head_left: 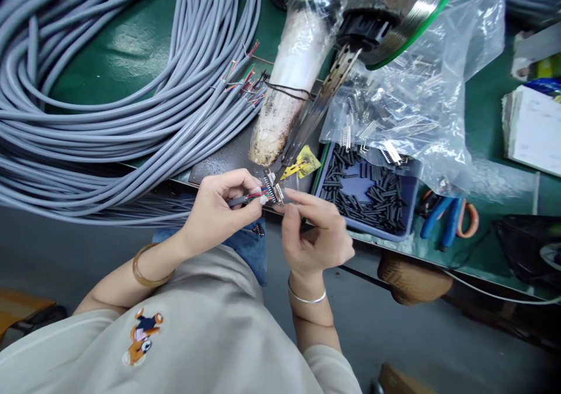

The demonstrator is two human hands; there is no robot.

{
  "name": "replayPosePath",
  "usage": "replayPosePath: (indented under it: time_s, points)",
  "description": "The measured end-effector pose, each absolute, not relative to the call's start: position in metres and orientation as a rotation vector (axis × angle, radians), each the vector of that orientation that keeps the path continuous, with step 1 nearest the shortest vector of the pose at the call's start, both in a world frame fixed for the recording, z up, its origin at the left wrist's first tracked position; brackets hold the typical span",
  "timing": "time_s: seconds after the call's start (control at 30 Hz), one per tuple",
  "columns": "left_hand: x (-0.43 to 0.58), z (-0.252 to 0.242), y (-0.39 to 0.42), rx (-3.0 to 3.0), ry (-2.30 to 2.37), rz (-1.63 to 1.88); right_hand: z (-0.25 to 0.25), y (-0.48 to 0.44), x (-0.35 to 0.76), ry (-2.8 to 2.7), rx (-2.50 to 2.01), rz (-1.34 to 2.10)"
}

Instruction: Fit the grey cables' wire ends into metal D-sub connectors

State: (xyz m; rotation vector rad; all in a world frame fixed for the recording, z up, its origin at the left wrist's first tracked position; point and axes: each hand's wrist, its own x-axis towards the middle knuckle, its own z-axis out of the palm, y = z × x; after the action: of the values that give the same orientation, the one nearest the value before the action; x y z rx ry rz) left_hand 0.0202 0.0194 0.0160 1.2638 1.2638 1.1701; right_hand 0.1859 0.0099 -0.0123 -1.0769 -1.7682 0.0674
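My left hand is closed on the end of a grey cable, pinching it where thin coloured wires fan out. Those wires reach a small metal connector with a row of pins. At the connector's right edge, the thumb and forefinger of my right hand are pinched together, seemingly gripping it; the exact contact is hard to make out. From above, a soldering iron slants down, its dark tip at or very near the connector. A yellow piece lies just behind.
Bundled grey cables fill the left. A film-wrapped white tube and a solder spool stand overhead. At right are a blue tray of short black sleeves, a clear bag of metal connectors and blue-handled pliers.
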Motion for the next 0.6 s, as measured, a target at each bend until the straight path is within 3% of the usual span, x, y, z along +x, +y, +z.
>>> replayPosePath:
  time_s: [0.27, 0.53, 0.6]
  points:
    - [0.014, 0.019, 0.007, 1.646, 1.023, 1.110, 0.012, 0.004, 0.195, -1.739, -1.260, 0.649]
    - [0.000, 0.016, 0.015, 0.760, 0.872, 0.932, -0.009, -0.009, 0.185, -1.900, -0.925, -0.090]
    - [-0.004, 0.014, 0.017, 0.667, 0.809, 0.918, -0.018, -0.011, 0.186, -1.909, -0.901, -0.136]
